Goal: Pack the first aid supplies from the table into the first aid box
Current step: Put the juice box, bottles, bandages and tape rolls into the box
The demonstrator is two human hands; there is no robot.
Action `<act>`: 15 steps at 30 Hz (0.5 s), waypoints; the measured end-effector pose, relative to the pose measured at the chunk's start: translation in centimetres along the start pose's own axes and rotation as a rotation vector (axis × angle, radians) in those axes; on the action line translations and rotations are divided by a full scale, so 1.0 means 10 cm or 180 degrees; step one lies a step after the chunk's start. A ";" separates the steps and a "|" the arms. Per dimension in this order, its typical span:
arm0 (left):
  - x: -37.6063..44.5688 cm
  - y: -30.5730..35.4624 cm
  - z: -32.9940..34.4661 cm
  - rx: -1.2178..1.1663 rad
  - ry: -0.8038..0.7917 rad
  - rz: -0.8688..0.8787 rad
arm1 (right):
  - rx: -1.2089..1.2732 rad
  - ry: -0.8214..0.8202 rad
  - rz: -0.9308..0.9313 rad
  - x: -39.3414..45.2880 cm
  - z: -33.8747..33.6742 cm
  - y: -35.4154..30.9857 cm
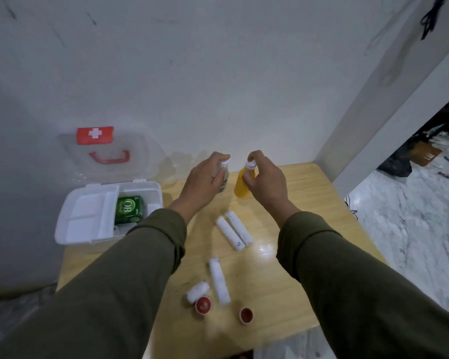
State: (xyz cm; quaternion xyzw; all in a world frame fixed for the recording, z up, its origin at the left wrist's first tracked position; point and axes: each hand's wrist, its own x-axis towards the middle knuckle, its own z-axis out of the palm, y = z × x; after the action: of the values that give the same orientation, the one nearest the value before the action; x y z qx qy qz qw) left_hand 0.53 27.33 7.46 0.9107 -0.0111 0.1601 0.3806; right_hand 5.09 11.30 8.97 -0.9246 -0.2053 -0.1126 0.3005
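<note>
The first aid box point(109, 212) sits open at the table's left rear edge, its clear lid point(106, 154) leaning back against the wall, with a white divided tray point(88, 216) filling its left part and a green packet point(129, 209) already lying in the compartment on the right. Just to its right, both hands are up at the back of the table point(296, 242): the left hand point(205, 185) is wrapped around a pale bottle point(222, 177) near its white cap, and the right hand point(266, 180) pinches the neck of a yellow bottle point(243, 186); whether either bottle is lifted off the wood I cannot tell. Nearer the person lie two white rolls point(235, 230) side by side and touching, a single white roll point(219, 281), a shorter roll point(198, 292) touching a small red-capped pot point(203, 304), and a second red pot point(246, 315) a little apart. The likely trouble is carrying both bottles at once: held high by neck and cap, they could swing, slip, or knock the raised lid or each other on the way to the box. The free compartment looks partly taken by the green packet, so upright bottles may not fit and could tip. A sleeve sweeping back across the table could also roll the loose pieces off the front edge.
</note>
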 end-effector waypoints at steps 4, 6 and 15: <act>-0.10 -0.11 -0.50 -0.0064 0.0167 0.0070 | 0.0063 0.0086 0.0003 -0.04 0.13 -0.48; -0.16 -0.20 -0.76 -0.0063 0.0229 0.0088 | 0.0144 0.0136 0.0008 -0.05 0.22 -0.74; -0.42 -0.75 -1.43 -0.0294 0.0401 -0.0158 | 0.0346 0.0162 0.0007 -0.11 0.65 -1.58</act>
State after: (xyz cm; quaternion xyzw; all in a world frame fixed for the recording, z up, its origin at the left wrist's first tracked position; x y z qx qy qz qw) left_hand -6.46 42.18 10.43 0.8803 0.0280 0.2070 0.4260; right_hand -2.35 26.45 11.51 -0.9039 -0.2024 -0.1244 0.3556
